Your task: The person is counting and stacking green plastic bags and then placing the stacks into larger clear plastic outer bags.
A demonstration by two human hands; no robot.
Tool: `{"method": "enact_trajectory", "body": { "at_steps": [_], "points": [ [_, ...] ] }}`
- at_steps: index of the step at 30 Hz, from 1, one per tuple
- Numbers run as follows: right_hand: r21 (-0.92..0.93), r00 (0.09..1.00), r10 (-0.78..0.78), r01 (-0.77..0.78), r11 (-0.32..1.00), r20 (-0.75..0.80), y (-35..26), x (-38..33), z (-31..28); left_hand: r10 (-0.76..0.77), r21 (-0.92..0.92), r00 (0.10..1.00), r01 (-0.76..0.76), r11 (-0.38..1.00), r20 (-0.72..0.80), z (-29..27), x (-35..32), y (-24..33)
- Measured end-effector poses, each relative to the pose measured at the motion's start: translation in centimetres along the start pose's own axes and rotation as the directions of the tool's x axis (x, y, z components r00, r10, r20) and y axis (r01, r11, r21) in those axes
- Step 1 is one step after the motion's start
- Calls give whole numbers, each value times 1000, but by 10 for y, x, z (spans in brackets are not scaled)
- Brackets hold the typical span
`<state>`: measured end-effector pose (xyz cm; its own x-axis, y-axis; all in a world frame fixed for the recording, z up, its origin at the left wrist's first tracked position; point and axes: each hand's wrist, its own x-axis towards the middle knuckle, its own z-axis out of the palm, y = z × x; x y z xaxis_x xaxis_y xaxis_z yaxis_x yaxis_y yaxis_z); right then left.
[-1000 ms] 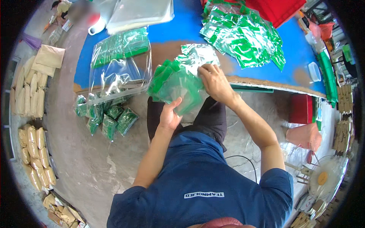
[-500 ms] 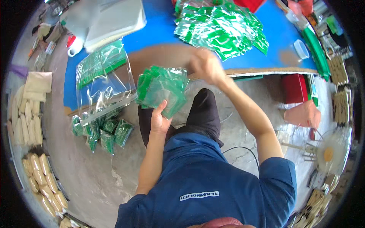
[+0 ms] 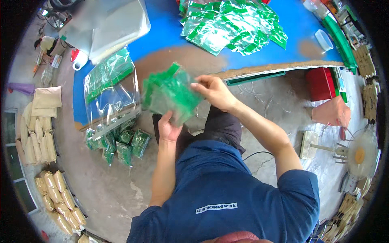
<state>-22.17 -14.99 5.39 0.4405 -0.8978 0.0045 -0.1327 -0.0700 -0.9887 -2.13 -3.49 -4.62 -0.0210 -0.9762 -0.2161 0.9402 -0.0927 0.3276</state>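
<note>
A fanned stack of small clear-and-green plastic bags (image 3: 168,91) is in front of me, just off the table's near edge and blurred by motion. At its lower end my left hand (image 3: 169,127) grips the stack, thumb on top. My right hand (image 3: 215,92) is closed at the stack's right edge, its thumb and fingertips against the bags. To the left, a large clear bag (image 3: 115,97) with flat green bags inside lies over the table edge. A spread pile of similar green-and-clear bags (image 3: 235,28) rests farther back on the blue table (image 3: 162,36).
Filled green packets (image 3: 123,152) lie on the floor below the large bag. Clear plastic sheets (image 3: 119,32) and a white cup (image 3: 80,60) are at the table's left. A clear tub (image 3: 323,39) sits right; a red box (image 3: 320,84) and fan (image 3: 358,156) stand below.
My right hand has come down from the table edge to the right side of the stack. The stack has tilted in my left hand. The whole view has shifted slightly.
</note>
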Motion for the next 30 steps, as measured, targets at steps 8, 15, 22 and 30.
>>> {"method": "enact_trajectory", "body": {
  "at_steps": [8,15,22,30],
  "points": [
    [-939,899,-416,250,237,134,39,79,-76,57,7,998,-58,998,10,3,-20,5],
    [-652,820,-347,572,498,454,12,39,-2,84,14,989,-83,996,-119,15,-11,1],
    [-882,782,-622,316,349,34,30,151,-45,66,61,991,-60,996,-112,27,-23,-3],
    [-846,822,-394,506,171,412,31,93,-30,155,240,987,-142,960,-34,20,-64,25]
  ]
}}
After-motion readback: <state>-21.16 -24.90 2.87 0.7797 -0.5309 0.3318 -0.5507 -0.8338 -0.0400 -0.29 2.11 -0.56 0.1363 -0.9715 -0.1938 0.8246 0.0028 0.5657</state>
